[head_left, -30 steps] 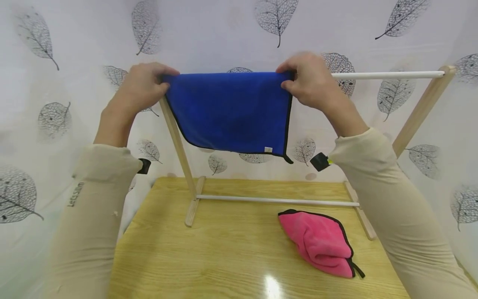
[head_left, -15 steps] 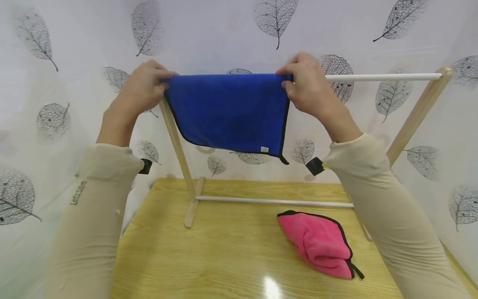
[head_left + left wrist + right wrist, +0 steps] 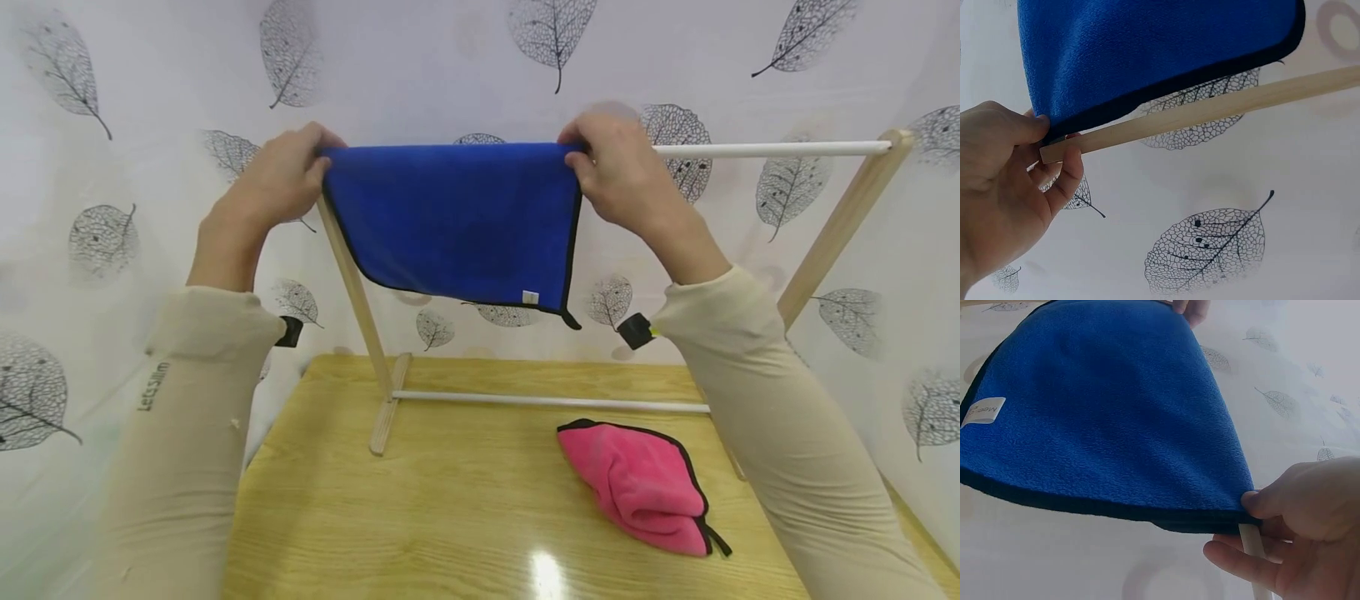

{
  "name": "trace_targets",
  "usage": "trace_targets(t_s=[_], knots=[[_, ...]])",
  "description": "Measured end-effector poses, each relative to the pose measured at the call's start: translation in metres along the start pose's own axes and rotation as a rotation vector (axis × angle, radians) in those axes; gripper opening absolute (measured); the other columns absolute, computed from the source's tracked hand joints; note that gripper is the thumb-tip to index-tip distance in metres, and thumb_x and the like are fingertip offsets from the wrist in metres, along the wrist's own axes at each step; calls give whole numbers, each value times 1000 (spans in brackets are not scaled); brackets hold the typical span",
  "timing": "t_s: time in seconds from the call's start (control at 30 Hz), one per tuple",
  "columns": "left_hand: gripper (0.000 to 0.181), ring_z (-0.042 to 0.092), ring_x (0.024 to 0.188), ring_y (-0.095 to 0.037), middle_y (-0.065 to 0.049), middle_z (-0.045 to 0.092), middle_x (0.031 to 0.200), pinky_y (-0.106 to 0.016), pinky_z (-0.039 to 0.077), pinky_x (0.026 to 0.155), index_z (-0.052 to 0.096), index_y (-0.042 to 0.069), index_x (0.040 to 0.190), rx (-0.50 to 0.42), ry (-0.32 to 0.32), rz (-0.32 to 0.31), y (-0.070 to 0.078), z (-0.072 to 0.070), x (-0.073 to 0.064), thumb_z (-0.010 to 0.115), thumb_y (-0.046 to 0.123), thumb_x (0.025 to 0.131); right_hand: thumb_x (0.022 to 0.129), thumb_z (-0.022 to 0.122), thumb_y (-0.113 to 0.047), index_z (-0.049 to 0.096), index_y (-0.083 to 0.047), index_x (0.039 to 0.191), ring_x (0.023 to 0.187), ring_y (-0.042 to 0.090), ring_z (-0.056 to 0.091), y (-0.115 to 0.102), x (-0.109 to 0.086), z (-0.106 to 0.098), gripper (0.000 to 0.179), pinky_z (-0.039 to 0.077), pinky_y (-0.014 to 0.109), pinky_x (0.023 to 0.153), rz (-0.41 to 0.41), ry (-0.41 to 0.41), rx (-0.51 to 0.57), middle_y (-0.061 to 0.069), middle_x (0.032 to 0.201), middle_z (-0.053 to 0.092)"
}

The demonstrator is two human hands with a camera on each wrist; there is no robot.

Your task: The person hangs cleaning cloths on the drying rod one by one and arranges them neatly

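A blue towel (image 3: 457, 225) with black edging hangs folded over the white top rod (image 3: 772, 151) of a wooden rack, toward its left end. My left hand (image 3: 281, 173) pinches the towel's upper left corner, thumb in front, beside the rack's left post (image 3: 1166, 122). At the upper right corner, my right hand (image 3: 618, 167) pinches the towel around the rod, thumb on the near side. In the right wrist view the towel's black-edged layers lie near each other below the thumb, and a white label (image 3: 984, 411) shows at the far edge.
A crumpled pink towel (image 3: 637, 487) with black edging lies on the wooden table (image 3: 420, 517), front right of the rack. The rack's lower white rod (image 3: 547, 402) runs between its feet. Behind stands a leaf-patterned curtain (image 3: 435, 67). The right post (image 3: 847, 225) rises beyond my right sleeve.
My left hand has shifted slightly left along the rod, and the towel's right edge sits a little further left with my right hand. The pink towel has not moved.
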State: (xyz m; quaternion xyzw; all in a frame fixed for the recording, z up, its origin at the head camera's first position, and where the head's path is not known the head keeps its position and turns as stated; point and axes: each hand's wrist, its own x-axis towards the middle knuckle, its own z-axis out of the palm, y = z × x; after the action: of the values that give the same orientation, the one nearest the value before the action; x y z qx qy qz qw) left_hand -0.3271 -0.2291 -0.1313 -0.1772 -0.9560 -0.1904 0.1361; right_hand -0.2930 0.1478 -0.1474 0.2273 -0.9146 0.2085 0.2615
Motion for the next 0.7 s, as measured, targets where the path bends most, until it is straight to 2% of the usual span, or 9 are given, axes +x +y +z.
trace_targets(t_s=[0.17,0.27,0.37,0.5,0.57,0.7], knots=[[44,38,139,-45,-30,40,148,-54,26,121,51,-11,143,37,55,72,-1,2,1,29,5,109,106,48,-4,65,9,128,126,38,48,-2,1,-2,31,38,49,110,12,-24,-28,25,129,58],[44,41,133,-44,-30,44,141,-56,31,117,55,-10,142,41,85,92,-2,4,1,29,5,110,105,50,-3,66,9,130,128,39,46,-3,1,-3,32,39,49,110,25,-34,-35,25,131,55],[41,48,129,-43,-27,52,141,-55,35,113,54,-2,144,-17,115,67,-3,5,0,32,7,110,105,51,-1,66,8,131,127,38,48,-2,1,-3,31,40,48,109,26,-25,-23,24,130,57],[34,53,123,-39,-24,59,138,-52,38,109,53,0,139,-79,162,31,-4,5,-3,39,11,110,105,51,0,63,6,128,123,37,53,0,0,-2,27,42,46,106,17,20,30,23,126,62],[33,53,121,-38,-23,61,136,-51,38,108,57,-1,136,-69,173,19,-4,4,-4,41,12,110,106,50,-1,63,5,124,119,36,55,2,-1,-1,24,42,45,104,2,47,49,22,122,63],[37,52,129,-38,-23,60,139,-51,37,113,61,-1,137,-46,157,-1,-3,1,-5,41,15,110,105,50,-2,66,7,119,111,37,56,5,-3,1,23,43,47,102,-36,65,44,23,116,65]])
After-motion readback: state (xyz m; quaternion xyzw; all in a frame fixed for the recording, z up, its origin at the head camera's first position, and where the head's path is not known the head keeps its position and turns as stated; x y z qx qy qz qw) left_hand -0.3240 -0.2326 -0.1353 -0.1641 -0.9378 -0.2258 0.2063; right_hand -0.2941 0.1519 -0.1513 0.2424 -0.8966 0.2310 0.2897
